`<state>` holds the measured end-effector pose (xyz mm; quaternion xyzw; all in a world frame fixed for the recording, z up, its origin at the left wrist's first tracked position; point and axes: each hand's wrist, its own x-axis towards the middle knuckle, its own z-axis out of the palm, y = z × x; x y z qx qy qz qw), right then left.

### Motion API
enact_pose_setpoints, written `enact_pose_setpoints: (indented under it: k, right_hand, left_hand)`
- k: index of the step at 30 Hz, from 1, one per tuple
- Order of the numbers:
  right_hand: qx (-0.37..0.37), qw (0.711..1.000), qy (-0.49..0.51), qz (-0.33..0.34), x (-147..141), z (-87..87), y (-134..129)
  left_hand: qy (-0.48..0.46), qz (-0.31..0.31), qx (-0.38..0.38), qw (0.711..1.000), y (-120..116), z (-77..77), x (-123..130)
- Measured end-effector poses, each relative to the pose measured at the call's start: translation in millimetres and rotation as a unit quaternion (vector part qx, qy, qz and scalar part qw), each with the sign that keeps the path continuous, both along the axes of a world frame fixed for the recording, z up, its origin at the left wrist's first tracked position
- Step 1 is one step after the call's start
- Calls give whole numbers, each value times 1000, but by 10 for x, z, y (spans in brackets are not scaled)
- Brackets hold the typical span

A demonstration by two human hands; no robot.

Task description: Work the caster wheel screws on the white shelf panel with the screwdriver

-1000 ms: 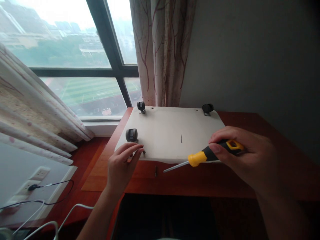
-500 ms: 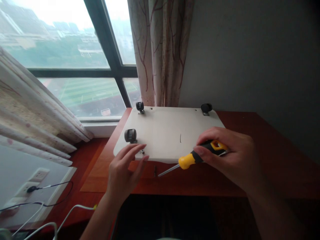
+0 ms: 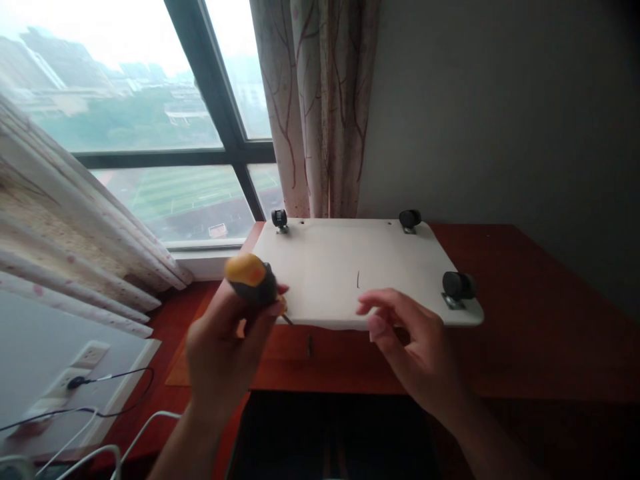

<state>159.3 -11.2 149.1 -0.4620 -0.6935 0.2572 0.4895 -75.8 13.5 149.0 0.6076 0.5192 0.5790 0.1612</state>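
Observation:
My left hand (image 3: 223, 340) is closed round a yellow and black screwdriver (image 3: 253, 283), slightly blurred, over the near left corner of a white board (image 3: 325, 260). Its handle end points up and toward me, and part of the shaft shows below my fingers. Over the board's front edge, my right hand (image 3: 407, 340) is empty, thumb and fingers apart and half curled. Black casters stand on the board at the back left (image 3: 279, 220), the back right (image 3: 410, 221) and the front right (image 3: 459, 288). The front left caster is hidden behind my left hand and the screwdriver.
The board lies on a reddish-brown wooden table (image 3: 520, 320). A thin dark piece (image 3: 358, 279) lies on the board, and a small screw-like piece (image 3: 309, 345) on the table before it. Window and curtains (image 3: 320, 113) stand behind; cables (image 3: 125, 380) run at the left.
The screwdriver has passed from my right hand to my left and moved left. My right hand has let go and drawn leftward, uncovering the front right caster. The view has shifted slightly.

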Motion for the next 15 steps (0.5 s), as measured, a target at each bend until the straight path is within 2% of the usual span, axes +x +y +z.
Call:
enact_pose_setpoints:
  k: [4,8,11,15]
  right_hand:
    - [-66,997,-37,1,169,-544,-114]
    - [-118,991,-28,-57,320,-1013,-189]
    - [-135,985,-18,-104,416,-1205,-213]
    - [-138,982,-6,-131,492,-1331,-223]
  left_hand:
    - [-116,0,27,993,163,103,-144]
    - [-126,-3,43,991,246,125,-134]
    - [-130,2,42,991,264,117,-104]
    - [-140,4,47,989,272,112,-87]
